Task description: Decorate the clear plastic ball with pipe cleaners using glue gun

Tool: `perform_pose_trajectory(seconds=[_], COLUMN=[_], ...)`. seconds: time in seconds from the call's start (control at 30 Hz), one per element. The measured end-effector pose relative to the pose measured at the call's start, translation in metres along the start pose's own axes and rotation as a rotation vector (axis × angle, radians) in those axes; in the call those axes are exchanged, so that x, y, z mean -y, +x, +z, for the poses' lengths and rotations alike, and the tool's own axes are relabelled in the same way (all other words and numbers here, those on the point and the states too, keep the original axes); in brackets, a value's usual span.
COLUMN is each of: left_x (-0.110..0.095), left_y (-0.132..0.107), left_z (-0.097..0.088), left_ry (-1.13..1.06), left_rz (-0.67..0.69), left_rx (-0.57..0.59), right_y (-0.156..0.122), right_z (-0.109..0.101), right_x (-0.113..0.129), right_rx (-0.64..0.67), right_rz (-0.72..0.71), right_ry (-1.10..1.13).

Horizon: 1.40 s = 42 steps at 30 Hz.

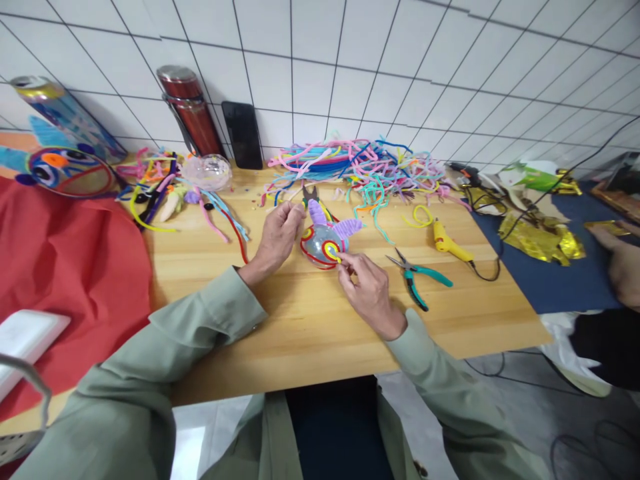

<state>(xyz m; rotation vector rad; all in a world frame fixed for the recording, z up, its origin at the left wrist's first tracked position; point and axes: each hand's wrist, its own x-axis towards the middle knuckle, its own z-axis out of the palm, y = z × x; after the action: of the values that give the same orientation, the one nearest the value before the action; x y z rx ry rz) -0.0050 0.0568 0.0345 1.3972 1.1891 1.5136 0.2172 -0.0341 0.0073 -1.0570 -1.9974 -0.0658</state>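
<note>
A clear round ball (316, 245) with red and yellow pipe-cleaner rings and two purple fuzzy ears (347, 228) sits on the wooden table between my hands. My right hand (367, 287) is closed at its lower right, pinching the end of a yellow pipe cleaner (331, 251) coiled inside a red ring. To the left of the ball my left hand (280, 233) is closed, fingertips pressed together; what they hold, if anything, is hidden. Dark-jawed cutters (310, 193) lie just behind the ball. Teal-handled pliers (417, 275) rest open to the right of my right hand.
Behind lies a heap of colourful pipe cleaners (350, 163). A yellow glue gun (450, 243) with its cord lies at right. A red flask (190, 110), a phone (243, 135) and a can (65, 113) stand along the wall. Another person's hand (620, 257) is at far right.
</note>
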Motion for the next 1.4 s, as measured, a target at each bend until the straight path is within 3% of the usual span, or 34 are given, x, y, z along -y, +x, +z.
perform_pose_trajectory(seconds=[0.2, 0.47, 0.63, 0.8, 0.9, 1.03, 1.2, 1.4], left_x=[-0.004, -0.011, -0.009, -0.013, -0.017, -0.018, -0.015, -0.025], left_y=[0.003, 0.002, 0.006, 0.002, -0.004, -0.007, -0.002, 0.003], left_z=[-0.003, -0.004, -0.003, -0.004, -0.007, -0.012, -0.017, -0.019], left_ry=[0.009, 0.003, -0.019, 0.007, 0.176, 0.456, 0.616, 0.653], left_rz=[0.046, -0.045, 0.106, 0.078, 0.240, 0.488, 0.510, 0.550], left_rx=[0.075, 0.157, 0.143, 0.197, 0.286, 0.508, 0.672, 0.689], right_y=[0.000, 0.000, 0.000, 0.000, 0.000, -0.001, 0.001, 0.002], right_z=[0.000, 0.001, 0.001, -0.001, 0.000, 0.002, 0.002, 0.004], right_x=[0.000, 0.000, 0.000, 0.000, 0.000, -0.001, -0.001, 0.001], right_rx=[-0.006, -0.033, -0.032, 0.011, -0.013, -0.022, -0.004, 0.011], right_rz=[-0.002, -0.011, -0.013, 0.011, -0.011, -0.016, -0.010, -0.002], right_ry=[-0.010, -0.013, 0.003, -0.015, -0.024, -0.036, -0.047, -0.039])
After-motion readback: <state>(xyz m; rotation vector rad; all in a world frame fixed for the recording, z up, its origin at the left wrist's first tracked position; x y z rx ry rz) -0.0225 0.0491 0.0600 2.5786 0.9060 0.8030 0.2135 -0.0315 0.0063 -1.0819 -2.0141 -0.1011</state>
